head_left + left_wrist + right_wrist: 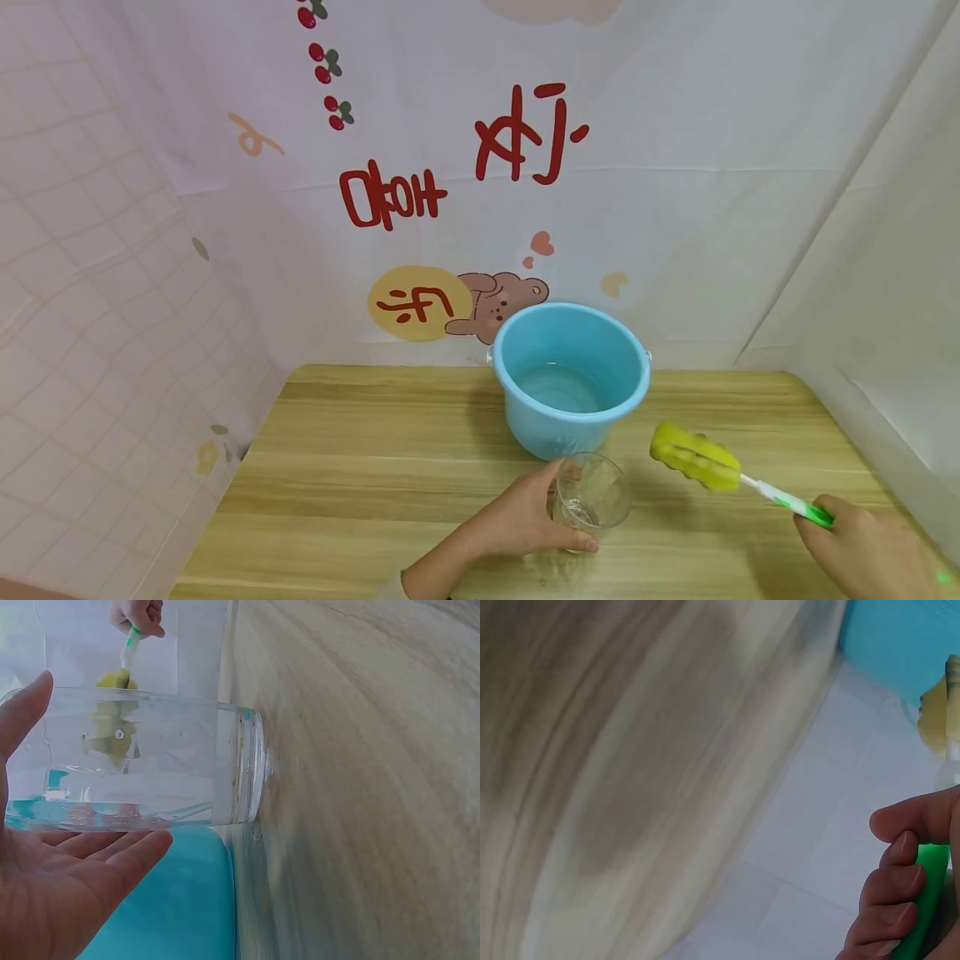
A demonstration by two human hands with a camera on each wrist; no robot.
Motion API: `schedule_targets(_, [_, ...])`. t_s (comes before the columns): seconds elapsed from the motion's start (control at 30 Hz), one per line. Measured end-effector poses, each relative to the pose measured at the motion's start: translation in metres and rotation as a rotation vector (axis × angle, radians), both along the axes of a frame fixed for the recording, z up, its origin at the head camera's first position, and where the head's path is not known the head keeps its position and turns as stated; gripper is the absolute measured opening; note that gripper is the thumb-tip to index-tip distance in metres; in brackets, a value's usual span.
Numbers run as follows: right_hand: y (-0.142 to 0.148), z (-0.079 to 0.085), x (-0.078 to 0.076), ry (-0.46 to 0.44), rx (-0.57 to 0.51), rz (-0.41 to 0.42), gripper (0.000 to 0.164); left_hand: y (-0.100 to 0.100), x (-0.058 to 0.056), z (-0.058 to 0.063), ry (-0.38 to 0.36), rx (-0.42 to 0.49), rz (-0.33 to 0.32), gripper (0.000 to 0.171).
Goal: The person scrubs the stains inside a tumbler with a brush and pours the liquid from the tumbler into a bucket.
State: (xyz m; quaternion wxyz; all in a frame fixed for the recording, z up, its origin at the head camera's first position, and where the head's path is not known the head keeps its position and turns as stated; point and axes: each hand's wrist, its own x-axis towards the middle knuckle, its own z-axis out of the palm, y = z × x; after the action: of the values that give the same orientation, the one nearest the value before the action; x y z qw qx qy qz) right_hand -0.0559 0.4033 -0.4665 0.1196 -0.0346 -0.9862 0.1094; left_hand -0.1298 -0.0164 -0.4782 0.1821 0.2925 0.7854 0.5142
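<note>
A clear drinking glass (600,504) stands upright on the table, in front of the bucket. My left hand (525,512) holds it from the left, thumb on the near side and fingers on the far side. Droplets cling to its wall in the left wrist view, where the glass (150,761) lies sideways across the picture. My right hand (873,542) grips the green and white handle (795,502) of a bottle brush, fingers curled round it. The brush's yellow sponge head (697,457) is raised over the table, pointing left, to the right of the glass.
A light blue bucket (558,433) with some water in it stands at the back of the wood-grain table (360,475). White printed sheets (697,233) hang behind and at both sides. Some wet spots show on the table by the glass.
</note>
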Motion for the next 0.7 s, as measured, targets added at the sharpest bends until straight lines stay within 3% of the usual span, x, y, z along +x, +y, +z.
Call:
schedule_targets(0.13, [0.003,-0.008,-0.004,-0.068,-0.026,-0.01,0.027,0.0,-0.001,-0.001,0.008,0.001,-0.005,0.092])
schedule_targets(0.33, [0.004,-0.018,-0.008,-0.117,-0.059,-0.005,0.036,0.0,-0.001,-0.001,0.016,0.008,-0.01,0.093])
schedule_targets(0.57, [0.006,-0.019,-0.018,-0.262,-0.101,0.005,0.033,0.0,0.0,-0.001,0.013,-0.002,0.003,0.094])
schedule_targets(0.7, [0.007,-0.021,-0.021,-0.281,-0.105,0.015,0.029,0.0,0.0,0.001,0.0,-0.002,0.005,0.092])
